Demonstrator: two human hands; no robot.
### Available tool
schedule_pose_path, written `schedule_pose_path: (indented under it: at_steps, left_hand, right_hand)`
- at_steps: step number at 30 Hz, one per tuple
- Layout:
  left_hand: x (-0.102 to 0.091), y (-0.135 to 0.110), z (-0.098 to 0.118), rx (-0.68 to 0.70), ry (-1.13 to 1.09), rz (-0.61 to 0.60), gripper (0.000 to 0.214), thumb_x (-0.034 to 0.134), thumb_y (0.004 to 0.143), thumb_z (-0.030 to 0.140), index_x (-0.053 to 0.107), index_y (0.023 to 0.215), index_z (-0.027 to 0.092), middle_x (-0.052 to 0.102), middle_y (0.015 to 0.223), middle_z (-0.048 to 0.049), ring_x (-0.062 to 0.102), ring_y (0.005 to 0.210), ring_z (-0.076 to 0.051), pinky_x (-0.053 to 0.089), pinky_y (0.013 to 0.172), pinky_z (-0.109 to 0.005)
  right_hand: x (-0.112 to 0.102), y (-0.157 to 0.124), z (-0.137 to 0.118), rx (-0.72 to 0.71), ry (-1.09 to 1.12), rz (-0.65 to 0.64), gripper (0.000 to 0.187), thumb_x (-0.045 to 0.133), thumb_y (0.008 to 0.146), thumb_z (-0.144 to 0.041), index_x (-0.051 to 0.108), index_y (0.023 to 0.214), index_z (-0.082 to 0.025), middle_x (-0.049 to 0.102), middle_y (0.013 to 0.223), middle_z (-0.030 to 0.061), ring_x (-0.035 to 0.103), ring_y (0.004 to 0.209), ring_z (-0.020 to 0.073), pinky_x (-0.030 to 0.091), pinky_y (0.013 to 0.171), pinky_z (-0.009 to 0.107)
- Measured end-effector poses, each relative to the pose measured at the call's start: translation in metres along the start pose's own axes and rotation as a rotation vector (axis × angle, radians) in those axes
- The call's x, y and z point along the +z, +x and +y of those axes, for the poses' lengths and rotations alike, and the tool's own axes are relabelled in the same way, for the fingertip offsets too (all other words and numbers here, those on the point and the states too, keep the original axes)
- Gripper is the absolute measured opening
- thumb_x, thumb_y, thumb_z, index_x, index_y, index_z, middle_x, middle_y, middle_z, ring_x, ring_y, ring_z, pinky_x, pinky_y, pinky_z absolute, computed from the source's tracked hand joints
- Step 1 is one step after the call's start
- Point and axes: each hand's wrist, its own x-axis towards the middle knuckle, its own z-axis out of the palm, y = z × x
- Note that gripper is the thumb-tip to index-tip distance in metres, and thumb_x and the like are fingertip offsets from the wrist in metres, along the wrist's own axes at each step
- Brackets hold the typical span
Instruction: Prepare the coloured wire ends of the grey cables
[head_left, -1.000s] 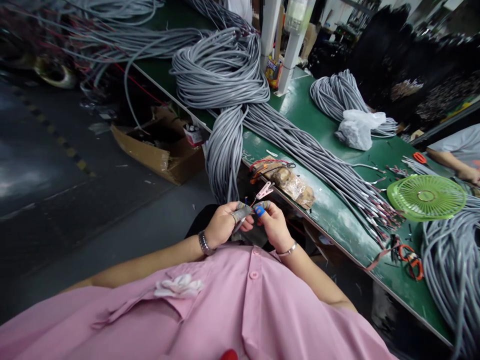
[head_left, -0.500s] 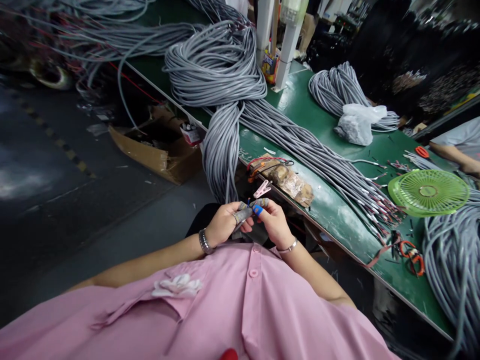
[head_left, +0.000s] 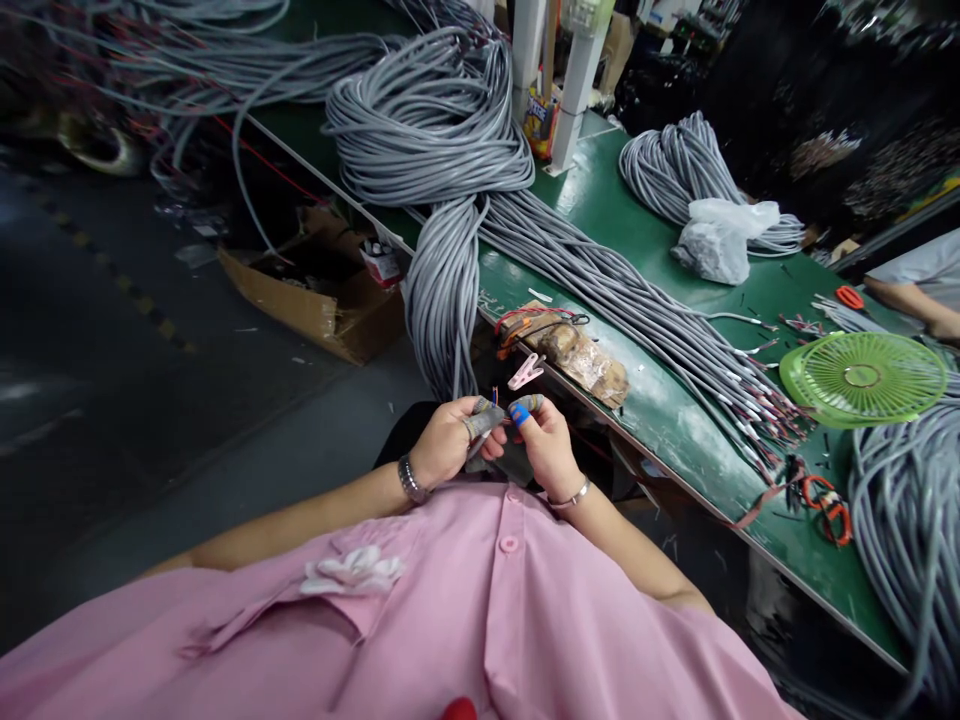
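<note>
In front of my shirt, my left hand is closed in a pinch on a grey cable, mostly hidden by the fingers. Thin coloured wires stick up from its end between the hands. My right hand meets the left one, thumb and forefinger pinched on thin wires at the cable end. Grey wraps cover some fingertips, and blue tape covers the right thumb. Just beyond the hands, a pink clothes peg sits at the table edge beside a taped brown block.
Bundles of grey cable lie across the green table, one hanging over its edge. To the right are a green fan, orange-handled scissors and another person's arm. A cardboard box stands on the floor.
The hands have drawn slightly apart at the fingertips, and more of the thin coloured wires shows between them. The camera view has shifted a little.
</note>
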Motion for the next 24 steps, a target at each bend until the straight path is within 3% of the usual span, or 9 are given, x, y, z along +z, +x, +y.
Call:
schedule_pose_path:
  at_steps: [3, 6, 11, 19, 24]
  left_hand:
    - [0.001, 0.000, -0.002, 0.003, -0.027, 0.011, 0.025, 0.069, 0.076, 0.038, 0.062, 0.075, 0.014, 0.068, 0.062, -0.0037, 0.061, 0.045, -0.014, 0.048, 0.044, -0.024]
    - [0.000, 0.000, -0.003, 0.019, 0.031, 0.000, 0.023, 0.066, 0.078, 0.035, 0.062, 0.073, 0.013, 0.068, 0.061, -0.0041, 0.061, 0.045, -0.013, 0.048, 0.044, -0.024]
    - [-0.001, -0.001, 0.000, 0.008, 0.141, -0.009, 0.018, 0.063, 0.079, 0.030, 0.063, 0.071, 0.014, 0.066, 0.056, -0.0029, 0.061, 0.045, -0.014, 0.048, 0.045, -0.024]
    - [-0.002, -0.002, 0.002, 0.002, 0.203, -0.026, 0.015, 0.063, 0.077, 0.028, 0.061, 0.070, 0.016, 0.066, 0.056, -0.0020, 0.061, 0.045, -0.014, 0.048, 0.044, -0.024]
    - [-0.002, -0.002, 0.001, 0.024, 0.197, -0.036, 0.018, 0.062, 0.080, 0.030, 0.063, 0.069, 0.015, 0.066, 0.055, -0.0024, 0.061, 0.045, -0.014, 0.047, 0.045, -0.024]
  right_hand:
    - [0.000, 0.001, -0.001, 0.044, 0.038, -0.004, 0.019, 0.067, 0.077, -0.036, 0.059, 0.078, -0.019, 0.059, 0.070, -0.0009, 0.050, 0.059, 0.0105, 0.041, 0.054, 0.024]
    - [-0.003, 0.003, -0.006, 0.080, 0.045, -0.091, 0.021, 0.067, 0.078, -0.038, 0.063, 0.085, -0.019, 0.062, 0.075, 0.0003, 0.053, 0.062, 0.0111, 0.042, 0.057, 0.025]
    - [-0.003, 0.006, -0.015, 0.044, 0.010, -0.161, 0.028, 0.075, 0.070, -0.040, 0.067, 0.086, -0.018, 0.064, 0.075, 0.0003, 0.054, 0.065, 0.0115, 0.044, 0.061, 0.025]
    - [0.002, 0.007, -0.012, 0.042, -0.032, -0.121, 0.027, 0.075, 0.070, -0.042, 0.066, 0.076, -0.017, 0.061, 0.067, -0.0004, 0.052, 0.060, 0.0111, 0.043, 0.056, 0.025]
    - [0.004, 0.005, -0.002, 0.045, -0.019, -0.029, 0.024, 0.072, 0.072, -0.040, 0.064, 0.076, -0.017, 0.060, 0.068, -0.0003, 0.050, 0.060, 0.0107, 0.042, 0.056, 0.025]
